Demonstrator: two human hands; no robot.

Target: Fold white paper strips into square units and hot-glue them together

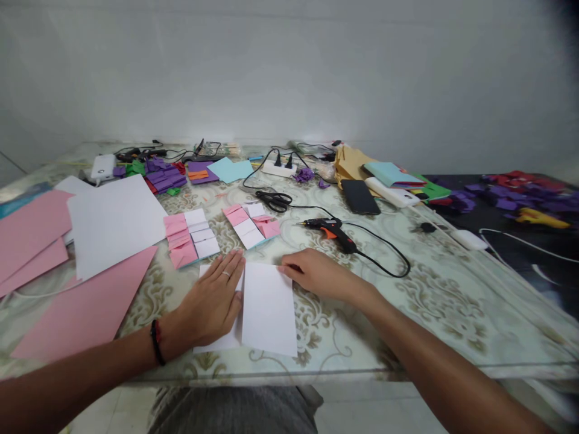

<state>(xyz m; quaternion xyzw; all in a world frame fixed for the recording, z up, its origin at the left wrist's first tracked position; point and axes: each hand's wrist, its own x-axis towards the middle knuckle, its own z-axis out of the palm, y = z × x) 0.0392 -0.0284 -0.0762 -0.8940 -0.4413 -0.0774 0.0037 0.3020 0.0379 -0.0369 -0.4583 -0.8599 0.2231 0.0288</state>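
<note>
A creased white sheet lies on the patterned tablecloth near the front edge, its right half slightly raised along a fold. My left hand rests flat on the sheet's left half, fingers stretched out. At the sheet's top right corner, my right hand pinches the paper between thumb and fingers. Just behind the sheet are two folded pink and white paper pieces, one at the left and one in the middle.
A glue gun with its cord lies behind my right hand, near black scissors. Large white and pink sheets spread at the left. A phone, a power strip and coloured paper stand farther back.
</note>
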